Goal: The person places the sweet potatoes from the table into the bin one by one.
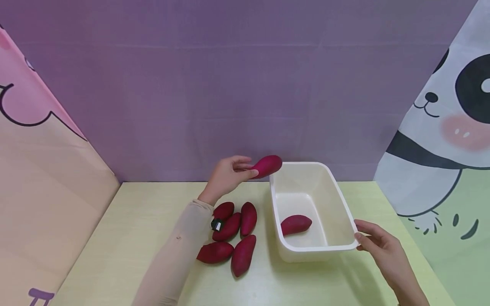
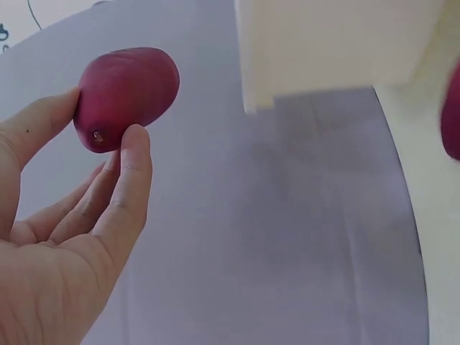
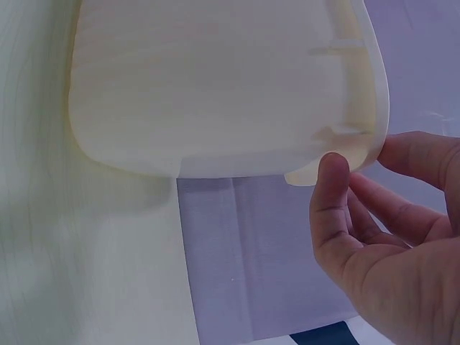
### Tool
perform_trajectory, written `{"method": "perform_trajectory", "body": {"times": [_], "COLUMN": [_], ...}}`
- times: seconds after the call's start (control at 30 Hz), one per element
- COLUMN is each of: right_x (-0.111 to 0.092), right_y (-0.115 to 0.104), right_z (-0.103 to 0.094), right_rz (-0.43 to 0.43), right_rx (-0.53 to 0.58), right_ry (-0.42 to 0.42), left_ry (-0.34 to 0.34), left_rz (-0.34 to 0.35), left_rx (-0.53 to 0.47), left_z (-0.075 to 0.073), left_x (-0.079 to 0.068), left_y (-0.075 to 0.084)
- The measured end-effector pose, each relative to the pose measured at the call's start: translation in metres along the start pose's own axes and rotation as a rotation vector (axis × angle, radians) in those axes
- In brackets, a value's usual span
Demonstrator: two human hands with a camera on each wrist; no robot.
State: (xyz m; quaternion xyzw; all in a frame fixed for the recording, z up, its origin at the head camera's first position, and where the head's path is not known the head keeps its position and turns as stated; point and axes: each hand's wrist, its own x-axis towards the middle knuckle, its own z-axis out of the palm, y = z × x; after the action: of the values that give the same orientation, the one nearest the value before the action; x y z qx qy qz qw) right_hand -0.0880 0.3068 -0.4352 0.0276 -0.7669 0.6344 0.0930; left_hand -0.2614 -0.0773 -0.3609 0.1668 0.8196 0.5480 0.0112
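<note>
My left hand point(image 1: 229, 176) pinches a purple-red sweet potato point(image 1: 268, 166) between thumb and fingers, up at the far left corner of a white plastic bin point(image 1: 308, 249). The left wrist view shows that sweet potato point(image 2: 127, 93) end-on at the fingertips. Another sweet potato point(image 1: 296, 224) lies on the bin's floor, near its left wall. At the bin's near right corner, my right hand point(image 1: 386, 250) grips the rim with thumb and fingers. In the right wrist view the thumb and fingertips point(image 3: 333, 169) are at the bin's rim point(image 3: 383, 93).
Several sweet potatoes point(image 1: 243, 256) lie in a group on the pale table point(image 1: 153, 221), left of the bin and partly behind my left sleeve point(image 1: 183, 250). A purple cloth point(image 1: 245, 85) hangs behind the table. Printed side panels, one with a panda point(image 1: 440, 148), flank it.
</note>
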Motion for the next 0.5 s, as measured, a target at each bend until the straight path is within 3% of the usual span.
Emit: {"method": "perform_trajectory", "body": {"times": [0.5], "right_x": [0.000], "right_y": [-0.003], "right_z": [0.003], "right_rz": [0.002], "right_rx": [0.026], "right_ry": [-0.010], "left_ry": [-0.066], "left_rz": [-0.014], "left_rx": [-0.017], "left_z": [0.074], "left_x": [0.043], "left_y": [0.044]}}
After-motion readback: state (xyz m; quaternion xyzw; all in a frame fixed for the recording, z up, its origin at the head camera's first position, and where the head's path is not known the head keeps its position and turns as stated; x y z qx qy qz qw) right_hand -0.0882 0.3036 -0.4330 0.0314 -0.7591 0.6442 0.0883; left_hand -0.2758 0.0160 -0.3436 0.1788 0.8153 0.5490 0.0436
